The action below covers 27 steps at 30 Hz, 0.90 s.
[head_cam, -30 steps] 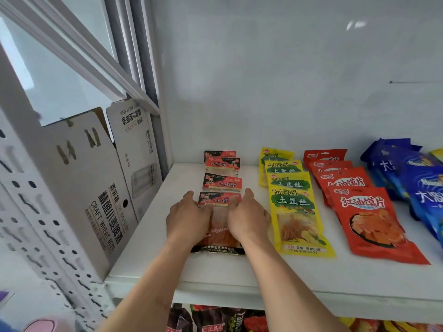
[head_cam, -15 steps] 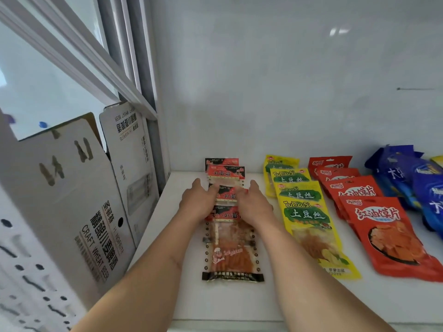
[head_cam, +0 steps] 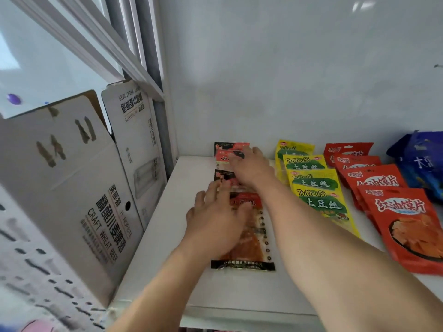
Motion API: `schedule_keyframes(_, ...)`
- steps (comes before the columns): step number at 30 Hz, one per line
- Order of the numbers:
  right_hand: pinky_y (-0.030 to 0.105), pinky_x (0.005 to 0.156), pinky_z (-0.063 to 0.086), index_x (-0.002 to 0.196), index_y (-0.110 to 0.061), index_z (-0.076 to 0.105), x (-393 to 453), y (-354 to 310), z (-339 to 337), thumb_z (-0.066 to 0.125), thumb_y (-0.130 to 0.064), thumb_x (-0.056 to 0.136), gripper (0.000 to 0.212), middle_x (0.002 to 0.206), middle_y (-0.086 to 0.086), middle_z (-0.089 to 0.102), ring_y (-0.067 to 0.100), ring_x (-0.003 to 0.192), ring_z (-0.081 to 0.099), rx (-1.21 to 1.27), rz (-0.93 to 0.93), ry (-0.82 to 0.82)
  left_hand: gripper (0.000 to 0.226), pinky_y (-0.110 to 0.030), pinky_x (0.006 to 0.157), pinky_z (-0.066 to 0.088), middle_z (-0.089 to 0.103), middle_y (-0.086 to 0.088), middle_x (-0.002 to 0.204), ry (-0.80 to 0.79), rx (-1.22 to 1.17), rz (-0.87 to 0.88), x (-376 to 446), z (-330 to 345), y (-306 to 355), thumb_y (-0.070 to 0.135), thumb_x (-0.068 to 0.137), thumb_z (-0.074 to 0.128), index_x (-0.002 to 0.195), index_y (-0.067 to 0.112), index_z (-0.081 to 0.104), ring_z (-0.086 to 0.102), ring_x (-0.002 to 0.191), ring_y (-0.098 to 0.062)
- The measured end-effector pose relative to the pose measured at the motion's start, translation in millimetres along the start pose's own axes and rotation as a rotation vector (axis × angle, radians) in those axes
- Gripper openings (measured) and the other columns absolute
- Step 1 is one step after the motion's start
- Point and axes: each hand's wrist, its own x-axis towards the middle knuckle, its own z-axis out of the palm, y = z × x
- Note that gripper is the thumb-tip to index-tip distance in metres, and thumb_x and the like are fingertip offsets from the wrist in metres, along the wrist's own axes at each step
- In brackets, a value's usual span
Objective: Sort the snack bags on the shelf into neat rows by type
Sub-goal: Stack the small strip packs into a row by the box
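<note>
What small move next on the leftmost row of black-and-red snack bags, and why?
Probably nudge the rear black-and-red snack bags under the right hand leftward, since they sit slightly off line with the front clear-windowed bag that the left hand presses flat on the white shelf.

Bare shelf [head_cam: 187,188] strip between cardboard box [head_cam: 72,188] and black-red bags [head_cam: 249,236]

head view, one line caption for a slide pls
Both flat hands, left and right, press the black-and-red snack bags beside yellow plastic bags.
</note>
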Motion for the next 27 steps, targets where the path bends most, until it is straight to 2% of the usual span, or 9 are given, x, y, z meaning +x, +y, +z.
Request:
schedule_keyframes(3, 0.052, 0.116, 0.021, 0.156, -0.031, 0.021, 11.5, -3.2, 3.8, 0.028, -0.065, 0.096, 0.070, 0.165, 0.007, 0.011, 0.038, 0.147, 0.021, -0.077, -0.011, -0.080, 0.071, -0.052, 0.121, 0.010, -0.006, 0.003, 0.167, -0.076, 0.164, 0.035, -29.6, 17.0, 3.2, 0.062, 0.098, 0.026, 0.158, 0.031, 0.004, -0.003, 0.152, -0.028)
schedule_keyframes(8, 0.050, 0.118, 0.023, 0.154, -0.034, 0.027, 32.6, -3.3, -2.4, 0.028, -0.074, 0.091, 0.075, 0.164, 0.007, 0.012, 0.038, 0.146, 0.022, -0.125, -0.027, -0.120, 0.082, -0.055, 0.121, 0.002, -0.016, 0.001, 0.166, -0.067, 0.314, 0.029, -31.5, 23.7, -2.4, 0.075, 0.090, 0.018, 0.158, 0.032, 0.001, -0.014, 0.151, -0.032)
schedule_keyframes(10, 0.049, 0.118, 0.024, 0.153, -0.034, 0.029, 39.5, -4.8, -3.4, 0.026, -0.077, 0.087, 0.079, 0.164, 0.006, 0.012, 0.036, 0.147, 0.022, -0.125, -0.042, -0.141, 0.085, -0.055, 0.121, 0.004, -0.014, 0.001, 0.166, -0.069, 0.327, 0.038, -25.9, 22.0, -2.7, 0.077, 0.085, 0.013, 0.157, 0.033, 0.004, -0.012, 0.152, -0.032)
schedule_keyframes(16, 0.045, 0.119, 0.024, 0.153, -0.030, 0.034, 47.1, -7.7, -1.1, 0.030, -0.072, 0.093, 0.073, 0.161, 0.011, 0.015, 0.035, 0.145, 0.029, 0.025, -0.074, -0.161, 0.077, -0.052, 0.120, 0.011, -0.008, 0.000, 0.166, -0.048, 0.348, 0.045, -5.2, 22.0, -7.1, 0.072, 0.094, 0.025, 0.157, 0.032, 0.008, -0.001, 0.151, -0.034)
schedule_keyframes(27, 0.046, 0.116, 0.031, 0.149, -0.034, 0.039, 54.0, 7.0, 17.7, 0.025, -0.074, 0.092, 0.072, 0.160, 0.006, 0.023, 0.030, 0.142, 0.035, -0.047, -0.125, -0.143, 0.078, -0.042, 0.121, 0.014, -0.004, 0.002, 0.166, -0.020, 0.274, 0.065, 29.1, 25.3, -14.6, 0.071, 0.094, 0.028, 0.158, 0.030, 0.011, 0.006, 0.150, -0.029)
